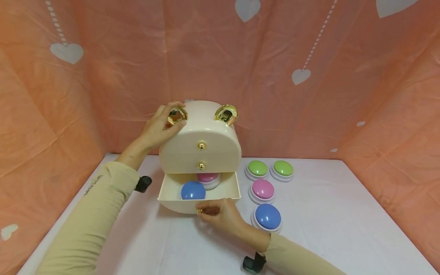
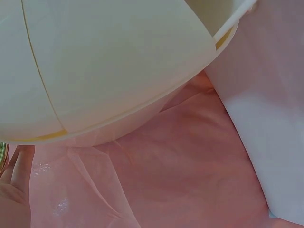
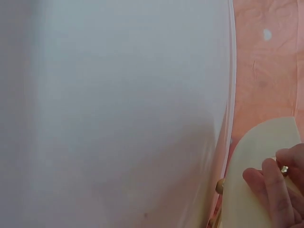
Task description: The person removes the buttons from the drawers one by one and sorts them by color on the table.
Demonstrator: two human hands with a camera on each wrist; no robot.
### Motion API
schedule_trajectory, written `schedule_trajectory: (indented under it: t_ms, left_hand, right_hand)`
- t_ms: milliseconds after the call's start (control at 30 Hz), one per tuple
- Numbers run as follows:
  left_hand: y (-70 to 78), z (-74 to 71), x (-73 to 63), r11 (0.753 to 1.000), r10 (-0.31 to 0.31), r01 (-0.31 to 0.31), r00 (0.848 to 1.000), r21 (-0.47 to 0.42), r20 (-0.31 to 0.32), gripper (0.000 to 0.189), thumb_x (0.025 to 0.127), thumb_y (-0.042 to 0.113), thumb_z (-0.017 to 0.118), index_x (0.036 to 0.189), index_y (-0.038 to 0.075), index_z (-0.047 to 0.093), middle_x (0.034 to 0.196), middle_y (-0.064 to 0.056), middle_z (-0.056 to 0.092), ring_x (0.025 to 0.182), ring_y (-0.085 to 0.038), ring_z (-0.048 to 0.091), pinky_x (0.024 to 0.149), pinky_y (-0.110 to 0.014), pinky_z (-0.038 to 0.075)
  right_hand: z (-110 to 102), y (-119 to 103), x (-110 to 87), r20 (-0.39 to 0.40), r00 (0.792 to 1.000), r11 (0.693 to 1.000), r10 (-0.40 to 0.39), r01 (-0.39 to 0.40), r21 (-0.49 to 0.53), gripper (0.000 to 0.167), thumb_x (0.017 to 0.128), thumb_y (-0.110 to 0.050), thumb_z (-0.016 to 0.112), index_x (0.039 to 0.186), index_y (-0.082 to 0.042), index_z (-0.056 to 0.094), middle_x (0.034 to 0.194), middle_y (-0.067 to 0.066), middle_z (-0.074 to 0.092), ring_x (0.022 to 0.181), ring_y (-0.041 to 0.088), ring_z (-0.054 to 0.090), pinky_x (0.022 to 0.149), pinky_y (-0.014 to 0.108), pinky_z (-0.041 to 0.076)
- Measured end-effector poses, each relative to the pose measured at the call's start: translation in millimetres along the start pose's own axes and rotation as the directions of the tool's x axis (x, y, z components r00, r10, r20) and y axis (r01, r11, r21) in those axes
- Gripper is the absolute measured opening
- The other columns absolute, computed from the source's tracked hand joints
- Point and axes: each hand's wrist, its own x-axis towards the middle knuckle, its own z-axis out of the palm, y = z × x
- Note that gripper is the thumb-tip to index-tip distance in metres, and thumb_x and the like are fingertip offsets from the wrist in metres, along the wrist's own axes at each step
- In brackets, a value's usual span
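I see the cream plastic drawer [image 1: 178,206] behind the right grip [image 1: 222,214], which apparently pinches its round gold knob [image 1: 200,210].

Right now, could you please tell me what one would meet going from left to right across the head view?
Left hand, blue button in the drawer, right hand, left green button, right green button.

Salmon-orange drapes [image 1: 275,46] around a white tabletop [image 1: 326,214], as my head feed shows it.
From my station I see them hanging creased behind and along both sides, more orange at the left, printed with pale hearts [image 1: 247,9] and strings of white dots [image 1: 319,36]. The tabletop reaches back to the rear drape; soft light leaves blurred shadows on it.
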Motion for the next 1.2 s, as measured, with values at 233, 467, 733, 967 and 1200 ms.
schedule_trajectory:
  t_ms: [233,467,733,967,1200]
  left_hand:
    - [0.5,-1.6,-0.4,1.0,0.005,-0.005,1.0,0.001,-0.007,0.049,0.094,0.031,0.057,0.139,0.028,0.038,0.133,-0.021,0.041,0.108,-0.042,0.047,0.089,-0.059,0.035]
    - [-0.9,-1.4,0.3,1.0,0.013,-0.013,1.0,-0.005,-0.009,0.049,0.094,0.031,0.058,0.139,0.027,0.038,0.133,-0.02,0.041,0.115,-0.044,0.045,0.093,-0.063,0.033]
    - [-0.1,-1.4,-0.4,1.0,0.012,-0.012,1.0,-0.008,-0.011,0.049,0.094,0.031,0.058,0.139,0.028,0.038,0.133,-0.02,0.041,0.112,-0.043,0.046,0.092,-0.062,0.033]
    - [1.0,-2.3,-1.0,1.0,0.002,-0.002,1.0,-0.007,-0.001,0.049,0.095,0.031,0.057,0.139,0.028,0.037,0.134,-0.02,0.041,0.108,-0.043,0.047,0.089,-0.059,0.036]
    - [-0.2,-2.0,-0.8,1.0,0.006,-0.006,1.0,-0.004,-0.004,0.049,0.095,0.032,0.057,0.139,0.028,0.038,0.133,-0.021,0.041,0.107,-0.044,0.047,0.088,-0.06,0.036]
  right_hand:
    - [1.9,-3.2,-8.9,0.02,1.0,1.0,-0.018,0.018,0.004,0.021,0.082,-0.001,0.071,0.103,-0.001,0.073,0.097,0.014,0.073,0.08,0.016,0.072,0.071,0.016,0.054]
    - [1.9,-6.9,-16.7,0.041,0.998,0.999,-0.038,0.038,-0.007,0.022,0.083,-0.002,0.071,0.105,-0.002,0.073,0.095,0.012,0.074,0.079,0.005,0.069,0.071,0.017,0.054]
    - [0.7,-8.6,-19.9,0.083,0.99,0.986,-0.113,0.122,-0.117,0.024,0.082,-0.005,0.072,0.105,-0.002,0.073,0.09,0.009,0.075,0.077,0.0,0.068,0.069,0.012,0.052]
    - [-13.1,-27.0,-12.6,0.045,0.993,0.984,-0.108,0.113,-0.136,0.015,0.081,-0.012,0.074,0.094,-0.005,0.076,0.074,0.005,0.074,0.065,-0.006,0.062,0.06,0.013,0.051]
    - [-26.1,-34.0,3.8,-0.078,0.993,0.996,-0.091,0.089,-0.021,0.013,0.084,-0.012,0.073,0.09,-0.001,0.073,0.074,0.012,0.072,0.059,0.011,0.066,0.054,0.022,0.053]
